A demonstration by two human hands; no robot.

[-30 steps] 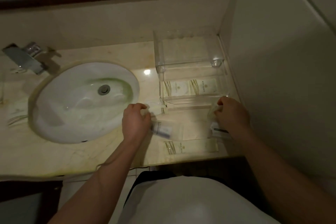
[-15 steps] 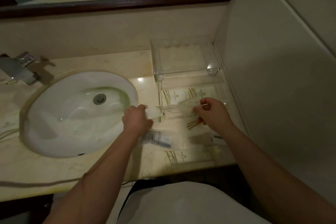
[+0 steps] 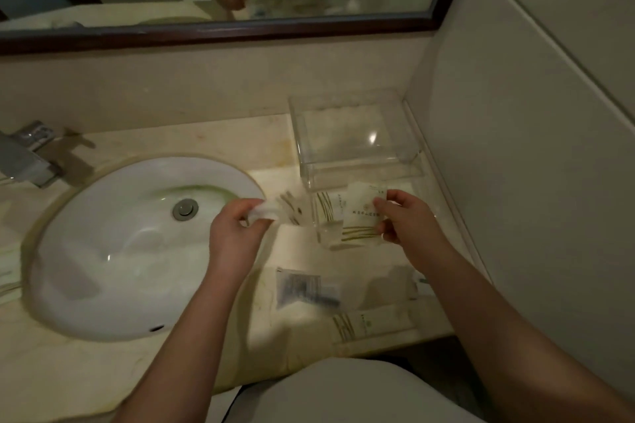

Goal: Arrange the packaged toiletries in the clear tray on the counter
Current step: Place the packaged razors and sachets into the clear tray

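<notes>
The clear tray (image 3: 357, 166) stands at the counter's back right corner against the wall, with a lower front compartment holding a cream packet with green stripes (image 3: 324, 208). My right hand (image 3: 407, 221) holds a flat cream packet (image 3: 362, 216) upright over that front compartment. My left hand (image 3: 237, 233) grips a small white packet (image 3: 266, 211) just left of the tray. On the counter nearer me lie a clear sachet with dark print (image 3: 304, 288), another clear sachet (image 3: 409, 283) and a long cream box (image 3: 371, 321).
A white oval sink (image 3: 113, 251) fills the counter's left half, with a chrome tap (image 3: 25, 154) behind it. A dark-framed mirror (image 3: 240, 29) runs along the back wall. A tiled wall (image 3: 515, 182) closes the right side. The counter's front edge is near my body.
My right hand picked a cream packet up from the counter and carried it back over the tray's front compartment. My left hand lifted its white packet slightly toward the tray.
</notes>
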